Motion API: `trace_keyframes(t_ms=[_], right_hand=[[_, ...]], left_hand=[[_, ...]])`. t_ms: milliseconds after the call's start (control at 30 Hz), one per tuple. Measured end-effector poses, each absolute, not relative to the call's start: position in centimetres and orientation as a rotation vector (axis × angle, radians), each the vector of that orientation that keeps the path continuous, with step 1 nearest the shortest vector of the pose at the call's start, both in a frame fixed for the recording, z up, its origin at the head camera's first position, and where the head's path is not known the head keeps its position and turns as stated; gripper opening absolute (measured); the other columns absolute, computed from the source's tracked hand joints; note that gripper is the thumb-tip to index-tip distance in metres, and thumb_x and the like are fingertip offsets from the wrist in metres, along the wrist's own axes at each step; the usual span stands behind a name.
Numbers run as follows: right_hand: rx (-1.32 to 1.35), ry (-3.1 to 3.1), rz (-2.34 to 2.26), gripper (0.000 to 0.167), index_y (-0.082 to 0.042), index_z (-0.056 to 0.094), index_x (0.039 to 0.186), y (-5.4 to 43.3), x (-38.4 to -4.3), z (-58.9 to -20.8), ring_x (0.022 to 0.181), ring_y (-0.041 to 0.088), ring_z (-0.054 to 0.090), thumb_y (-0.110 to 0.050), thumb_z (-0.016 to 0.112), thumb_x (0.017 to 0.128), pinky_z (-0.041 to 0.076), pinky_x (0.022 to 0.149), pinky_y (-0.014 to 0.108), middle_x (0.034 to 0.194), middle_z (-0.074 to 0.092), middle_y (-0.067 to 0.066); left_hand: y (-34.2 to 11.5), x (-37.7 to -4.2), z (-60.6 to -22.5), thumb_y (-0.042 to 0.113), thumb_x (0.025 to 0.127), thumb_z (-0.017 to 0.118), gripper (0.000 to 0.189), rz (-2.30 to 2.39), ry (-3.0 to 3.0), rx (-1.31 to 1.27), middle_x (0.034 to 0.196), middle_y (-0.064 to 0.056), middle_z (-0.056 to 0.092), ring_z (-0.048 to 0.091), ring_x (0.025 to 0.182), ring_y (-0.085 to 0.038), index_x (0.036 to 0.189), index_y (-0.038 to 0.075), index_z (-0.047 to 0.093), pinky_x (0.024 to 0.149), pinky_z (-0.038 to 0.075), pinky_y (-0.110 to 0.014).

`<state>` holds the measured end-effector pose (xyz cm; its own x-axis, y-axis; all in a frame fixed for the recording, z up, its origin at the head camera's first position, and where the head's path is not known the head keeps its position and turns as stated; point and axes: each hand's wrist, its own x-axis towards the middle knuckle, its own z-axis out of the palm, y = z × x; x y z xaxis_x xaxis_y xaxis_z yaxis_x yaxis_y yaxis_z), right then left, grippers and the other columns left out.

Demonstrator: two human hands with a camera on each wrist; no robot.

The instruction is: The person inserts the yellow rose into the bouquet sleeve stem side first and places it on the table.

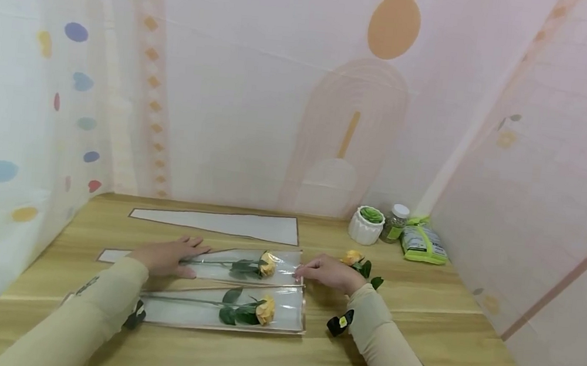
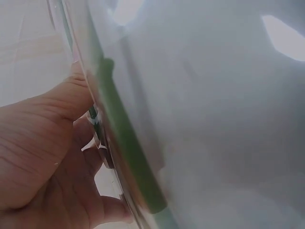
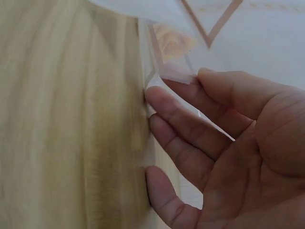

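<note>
Two clear flower sleeves with brown borders, an upper sleeve [image 1: 291,259] and a lower sleeve [image 1: 180,314], lie side by side, each with a yellow rose inside: an upper rose [image 1: 267,264] and a lower rose [image 1: 266,310]. My left hand [image 1: 172,255] rests with spread fingers across the upper sleeve, over the stem end. In the left wrist view, the green stem [image 2: 125,143] shows through film beside the thumb. At the wide end of the upper sleeve, my right hand [image 1: 331,272] pinches the film edge [image 3: 178,76] between thumb and forefinger. Another yellow rose [image 1: 352,257] lies loose, partly hidden behind the right hand.
A third flat sleeve [image 1: 226,223] lies at the back of the wooden table [image 1: 468,353]. At the back right stand a white pot with a succulent [image 1: 366,228], a lidded jar [image 1: 396,223] and a green-and-white packet [image 1: 423,241]. Patterned curtains [image 1: 239,83] hang behind and beside the table.
</note>
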<state>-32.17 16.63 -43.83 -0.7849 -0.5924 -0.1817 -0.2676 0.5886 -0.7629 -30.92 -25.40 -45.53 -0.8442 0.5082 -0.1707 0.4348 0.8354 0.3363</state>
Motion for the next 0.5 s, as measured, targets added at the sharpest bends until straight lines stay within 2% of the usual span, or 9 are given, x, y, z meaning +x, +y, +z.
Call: trace_keyframes(t_ms=[300, 500], right_hand=[[-0.683, 2.305, -1.04, 0.033, -0.008, 0.076, 0.118, 16.7, -32.9, -43.1, 0.133, 0.026, 0.053, -0.029, 0.054, 0.106, 0.045, 0.107, 0.044, 0.138, 0.063, 0.007], [-0.566, 2.311, -1.029, 0.037, -0.005, 0.069, 0.126, 17.1, -33.5, -41.6, 0.121, 0.025, 0.061, -0.032, 0.054, 0.106, 0.048, 0.104, 0.046, 0.126, 0.069, 0.008]], left_hand=[[-25.5, -30.4, -45.2, 0.054, 0.091, 0.066, 0.082, 0.423, 2.765, 0.717, 0.165, -0.02, 0.022, 0.017, 0.148, -0.052, 0.158, 0.016, 0.037, 0.106, 0.028, -0.075], [-25.3, -30.2, -45.0, 0.052, 0.091, 0.066, 0.082, 0.419, 2.775, 0.727, 0.165, -0.02, 0.021, 0.017, 0.149, -0.05, 0.158, 0.015, 0.036, 0.109, 0.027, -0.073]])
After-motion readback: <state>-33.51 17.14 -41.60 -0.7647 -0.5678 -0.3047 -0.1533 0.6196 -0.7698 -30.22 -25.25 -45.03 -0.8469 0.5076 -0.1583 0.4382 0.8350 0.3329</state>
